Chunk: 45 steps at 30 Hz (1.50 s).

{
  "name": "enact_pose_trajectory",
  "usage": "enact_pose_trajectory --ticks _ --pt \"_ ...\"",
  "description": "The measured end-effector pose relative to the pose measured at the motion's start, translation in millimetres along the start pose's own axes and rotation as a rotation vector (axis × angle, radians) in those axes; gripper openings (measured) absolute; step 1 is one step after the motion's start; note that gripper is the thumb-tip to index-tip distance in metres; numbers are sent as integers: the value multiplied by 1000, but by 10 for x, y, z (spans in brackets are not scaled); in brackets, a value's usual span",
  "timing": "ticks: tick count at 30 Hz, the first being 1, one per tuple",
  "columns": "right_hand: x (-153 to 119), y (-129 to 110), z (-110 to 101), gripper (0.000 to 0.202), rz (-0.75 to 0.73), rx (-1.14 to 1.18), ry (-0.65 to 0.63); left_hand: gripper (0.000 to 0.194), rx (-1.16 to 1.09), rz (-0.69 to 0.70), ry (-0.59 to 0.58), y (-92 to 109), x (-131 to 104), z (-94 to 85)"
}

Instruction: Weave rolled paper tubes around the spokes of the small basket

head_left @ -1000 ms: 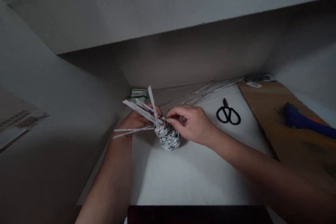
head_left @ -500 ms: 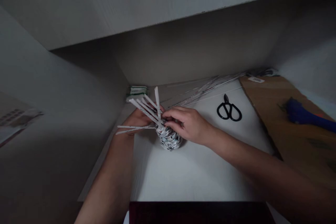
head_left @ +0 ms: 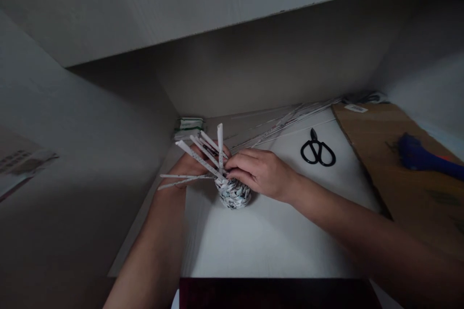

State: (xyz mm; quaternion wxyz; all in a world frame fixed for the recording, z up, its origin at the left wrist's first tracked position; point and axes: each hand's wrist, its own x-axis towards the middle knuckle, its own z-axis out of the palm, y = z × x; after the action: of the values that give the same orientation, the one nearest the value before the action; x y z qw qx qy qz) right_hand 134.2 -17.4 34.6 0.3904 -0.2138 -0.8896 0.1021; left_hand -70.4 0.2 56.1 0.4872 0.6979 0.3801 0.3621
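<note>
A small woven basket of rolled printed paper stands on the white table, with several pale paper tubes sticking up and fanning out from its rim. Two thinner tubes point left across my left wrist. Behind the tubes, my left hand reaches round the far side of the basket; its fingers are mostly hidden. My right hand is at the right of the rim, its thumb and fingers pinched together on the weave and the base of a tube.
Black-handled scissors lie right of my right hand. Brown cardboard at the right bears a blue tool. Long thin paper tubes and a green-white packet are at the back. A shelf edge overhangs.
The upright tubes have shifted and spread slightly, with a dark thin piece now showing among them. Both hands stay at the basket with small finger movements.
</note>
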Motion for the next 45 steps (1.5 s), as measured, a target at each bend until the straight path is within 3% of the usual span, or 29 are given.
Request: enact_pose_trajectory --ticks 5,14,20,24,32,41,45 --pt "15 -26 -7 9 5 19 147 9 -21 140 76 -50 -19 -57" --pt "14 -54 -116 18 -46 66 -69 11 -114 72 -110 -26 -8 -54" --pt "15 -71 -127 20 -63 47 -88 12 -104 -5 -145 -138 11 -108" --pt "9 -95 -98 20 -70 -38 -87 14 -102 4 -120 -111 9 -86" --pt "-15 -104 -37 24 -93 -152 -40 8 -27 128 -133 -53 27 -42" --pt "-24 -106 1 17 -74 -129 34 9 -53 70 -124 -91 -14 -80" --pt "-23 -72 24 14 19 -56 129 11 3 100 -22 -86 2 -43"
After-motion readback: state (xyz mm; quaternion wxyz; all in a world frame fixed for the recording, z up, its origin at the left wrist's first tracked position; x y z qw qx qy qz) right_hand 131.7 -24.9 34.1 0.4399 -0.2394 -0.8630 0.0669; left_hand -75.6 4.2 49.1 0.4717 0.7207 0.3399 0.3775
